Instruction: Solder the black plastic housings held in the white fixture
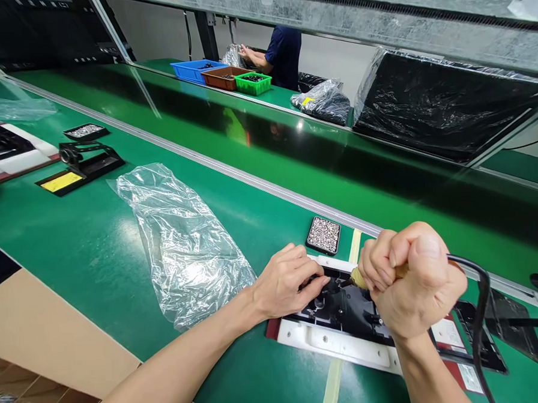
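Observation:
My right hand [412, 278] is wrapped round a corded electric screwdriver [358, 278]; its yellowish nose points down and left at a black plastic part [353, 308]. Most of the tool's body is hidden by the fist, and a black cord loops out on the right. That black part lies in a white fixture [334, 339]. Over its left end, my left hand [293, 281] has thumb and fingers curled together close to the driver's tip. What they pinch, if anything, is too small to make out. Just beyond the fixture sits a small black tray of screws [323, 235].
A clear plastic bag [185, 248] lies left of my hands. Further left are a black stand part [86, 163] and another screw tray [86, 131]. A metal rail [249, 172] edges the green conveyor belt [266, 141]. Across it, a person [283, 56] works beside coloured bins [226, 77].

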Demonstrator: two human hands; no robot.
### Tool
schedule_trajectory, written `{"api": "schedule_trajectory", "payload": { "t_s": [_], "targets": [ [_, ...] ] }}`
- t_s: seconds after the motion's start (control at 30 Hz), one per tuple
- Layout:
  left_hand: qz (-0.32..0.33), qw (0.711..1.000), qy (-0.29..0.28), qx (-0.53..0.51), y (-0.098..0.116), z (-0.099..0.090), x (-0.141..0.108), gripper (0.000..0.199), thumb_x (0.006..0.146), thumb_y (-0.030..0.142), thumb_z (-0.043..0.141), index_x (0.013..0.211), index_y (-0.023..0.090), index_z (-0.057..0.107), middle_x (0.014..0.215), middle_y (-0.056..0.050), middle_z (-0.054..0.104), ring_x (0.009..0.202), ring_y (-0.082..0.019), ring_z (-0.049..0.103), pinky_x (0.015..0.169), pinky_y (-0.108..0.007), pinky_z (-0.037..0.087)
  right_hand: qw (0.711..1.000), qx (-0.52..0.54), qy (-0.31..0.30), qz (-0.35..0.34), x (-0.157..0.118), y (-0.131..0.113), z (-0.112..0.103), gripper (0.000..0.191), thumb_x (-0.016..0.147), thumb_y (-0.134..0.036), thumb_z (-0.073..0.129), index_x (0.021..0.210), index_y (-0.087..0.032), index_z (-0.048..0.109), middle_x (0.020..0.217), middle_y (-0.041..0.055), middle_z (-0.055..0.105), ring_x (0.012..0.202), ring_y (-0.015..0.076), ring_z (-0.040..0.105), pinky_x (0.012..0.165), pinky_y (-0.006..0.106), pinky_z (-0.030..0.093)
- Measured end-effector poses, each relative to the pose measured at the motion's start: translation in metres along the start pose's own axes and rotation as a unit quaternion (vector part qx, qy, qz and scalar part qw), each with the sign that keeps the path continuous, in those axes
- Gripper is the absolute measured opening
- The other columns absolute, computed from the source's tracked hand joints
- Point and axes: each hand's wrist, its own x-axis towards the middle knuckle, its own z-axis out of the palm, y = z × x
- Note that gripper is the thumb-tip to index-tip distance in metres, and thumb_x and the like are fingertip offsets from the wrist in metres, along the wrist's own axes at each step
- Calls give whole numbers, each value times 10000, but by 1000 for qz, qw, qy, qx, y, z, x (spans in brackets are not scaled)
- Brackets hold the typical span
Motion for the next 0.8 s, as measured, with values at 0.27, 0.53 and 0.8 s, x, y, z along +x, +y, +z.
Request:
{"api": "schedule_trajectory", "payload": {
  "t_s": [0.27, 0.53, 0.8],
  "targets": [
    [-4, 1000, -3, 2, -1, 0, -1, 158, 1023, 226, 612, 882, 154, 623, 720, -3, 605, 700, -181, 470, 687, -374, 324, 1000, -2, 3, -2, 0, 0, 0, 423, 925, -365, 659, 615, -178, 439, 451, -61, 332, 352, 59, 280, 328, 163, 220],
    [-4, 1000, -3, 2, -1, 0, 0, 159, 1022, 227, 610, 884, 152, 630, 722, -4, 605, 698, -181, 470, 682, -376, 330, 1000, 6, 7, 5, 0, 1, 1, 402, 920, -339, 659, 612, -180, 455, 452, -59, 322, 350, 65, 270, 328, 176, 202],
    [-1, 1000, -2, 2, -2, 2, -3, 176, 1033, 232, 591, 880, 147, 617, 712, -10, 585, 696, -181, 456, 677, -366, 317, 1000, 4, -1, -3, -2, 1, 0, 409, 931, -336, 637, 604, -180, 446, 448, -58, 326, 350, 62, 273, 322, 170, 216]
  ]
}}
